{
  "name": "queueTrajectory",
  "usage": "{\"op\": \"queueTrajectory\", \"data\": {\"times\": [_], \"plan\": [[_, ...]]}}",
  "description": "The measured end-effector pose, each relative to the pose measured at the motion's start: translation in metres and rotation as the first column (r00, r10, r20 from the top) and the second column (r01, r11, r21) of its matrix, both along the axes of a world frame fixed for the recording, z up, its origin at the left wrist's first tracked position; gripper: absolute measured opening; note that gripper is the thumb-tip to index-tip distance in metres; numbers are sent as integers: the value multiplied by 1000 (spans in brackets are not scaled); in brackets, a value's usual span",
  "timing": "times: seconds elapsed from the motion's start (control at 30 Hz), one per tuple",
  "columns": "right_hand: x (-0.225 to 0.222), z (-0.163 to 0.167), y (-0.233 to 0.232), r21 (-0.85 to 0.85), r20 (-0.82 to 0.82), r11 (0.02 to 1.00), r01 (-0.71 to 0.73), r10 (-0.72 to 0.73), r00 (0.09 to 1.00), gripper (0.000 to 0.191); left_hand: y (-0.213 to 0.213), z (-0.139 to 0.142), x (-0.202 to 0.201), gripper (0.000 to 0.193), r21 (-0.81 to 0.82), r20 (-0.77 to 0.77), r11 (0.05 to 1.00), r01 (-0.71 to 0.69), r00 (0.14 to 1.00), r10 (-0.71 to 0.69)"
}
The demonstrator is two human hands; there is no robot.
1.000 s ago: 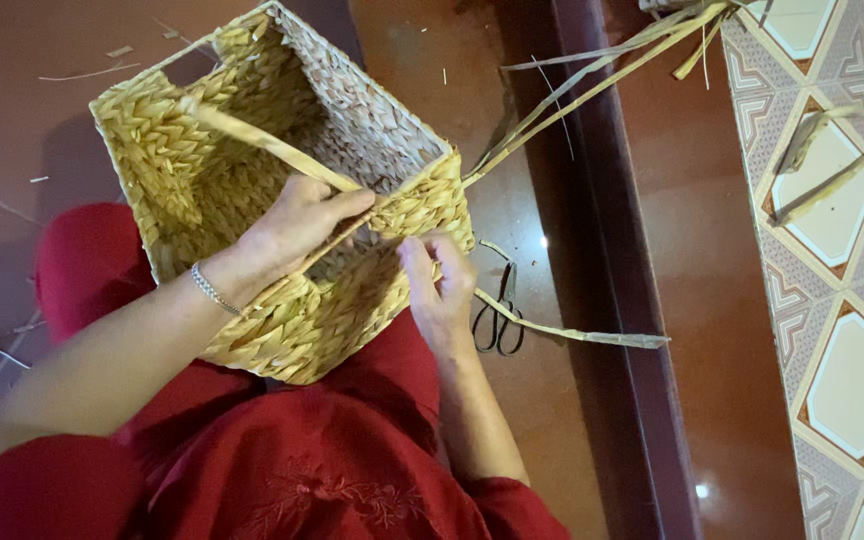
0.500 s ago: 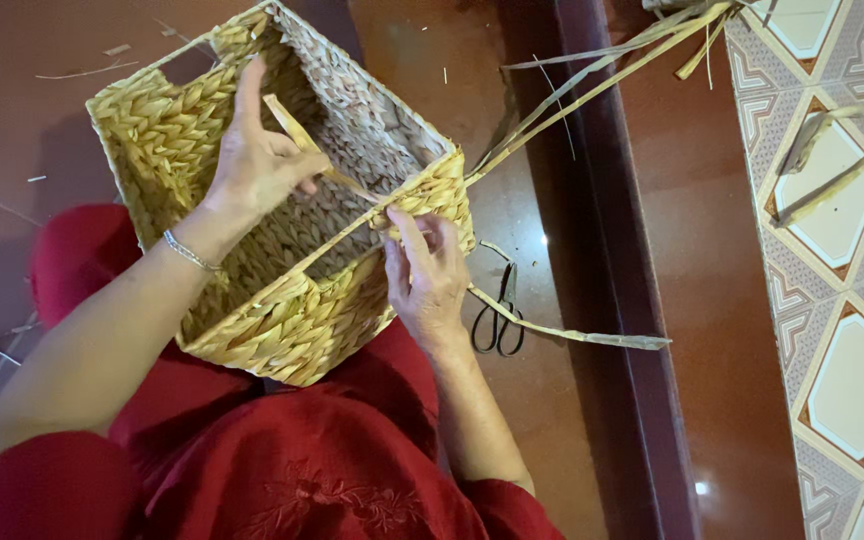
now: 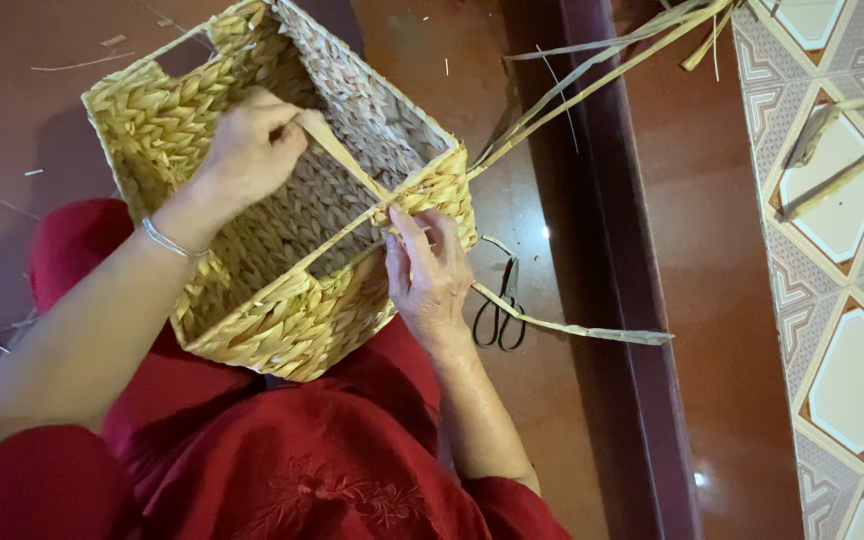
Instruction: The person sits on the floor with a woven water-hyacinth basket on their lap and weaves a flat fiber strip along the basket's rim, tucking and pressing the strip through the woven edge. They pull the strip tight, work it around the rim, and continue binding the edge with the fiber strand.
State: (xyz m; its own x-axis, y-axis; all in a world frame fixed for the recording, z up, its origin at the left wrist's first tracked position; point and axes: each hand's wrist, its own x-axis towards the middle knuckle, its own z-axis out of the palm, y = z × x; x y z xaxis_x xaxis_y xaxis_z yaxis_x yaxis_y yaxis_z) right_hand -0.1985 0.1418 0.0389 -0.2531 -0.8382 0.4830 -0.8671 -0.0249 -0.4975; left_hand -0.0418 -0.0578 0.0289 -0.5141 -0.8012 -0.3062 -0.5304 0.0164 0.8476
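A square woven straw basket point(image 3: 157, 125) rests tilted on my lap, its open mouth facing me. My left hand point(image 3: 247, 150) is inside the basket, pinching a flat straw strand point(image 3: 347, 165) and pulling it taut from the near right corner. My right hand point(image 3: 427, 275) presses thumb and fingers on that corner's rim, where the strand enters the weave. Long loose strands point(image 3: 592, 75) run from the corner up toward the top right.
Black scissors point(image 3: 500, 310) lie on the red-brown floor just right of my right hand, across a loose straw strip point(image 3: 572, 327). A dark raised sill point(image 3: 612, 300) runs down the right side, with patterned tiles point(image 3: 842, 300) beyond. Straw scraps dot the floor at left.
My left hand has lifted from the basket's near rim and moved up into the basket, drawing the strand tight. The right hand has stayed on the corner.
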Motion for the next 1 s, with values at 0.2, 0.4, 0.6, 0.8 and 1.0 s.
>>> {"op": "queueTrajectory", "data": {"times": [0.2, 0.4, 0.6, 0.8, 1.0], "plan": [[2, -1, 0, -33, 61, 999, -13, 15, 998, 40, 17, -1, -19, 24, 663, -445, 740, 112, 854, 270], [3, -3, -1, -17, 79, 1000, -23, 24, 997, 41, 20, -6, -22, 21, 601, -514, 763, 237, 846, 142], [3, 3, -1, 0, 94, 1000, -14, 14, 995, 38, 23, -5, -33, 26, 614, -543, 742, 271, 827, 147], [2, 6, -4, -31, 112, 999, -19, 23, 993, 35, 19, 1, -32, 24, 580, -531, 759, 297, 844, 76], [-1, 3, -8, -38, 189, 999, -13, 20, 982, 25, 12, 4, -50, 20, 497, -484, 804, 326, 873, -55]]}}
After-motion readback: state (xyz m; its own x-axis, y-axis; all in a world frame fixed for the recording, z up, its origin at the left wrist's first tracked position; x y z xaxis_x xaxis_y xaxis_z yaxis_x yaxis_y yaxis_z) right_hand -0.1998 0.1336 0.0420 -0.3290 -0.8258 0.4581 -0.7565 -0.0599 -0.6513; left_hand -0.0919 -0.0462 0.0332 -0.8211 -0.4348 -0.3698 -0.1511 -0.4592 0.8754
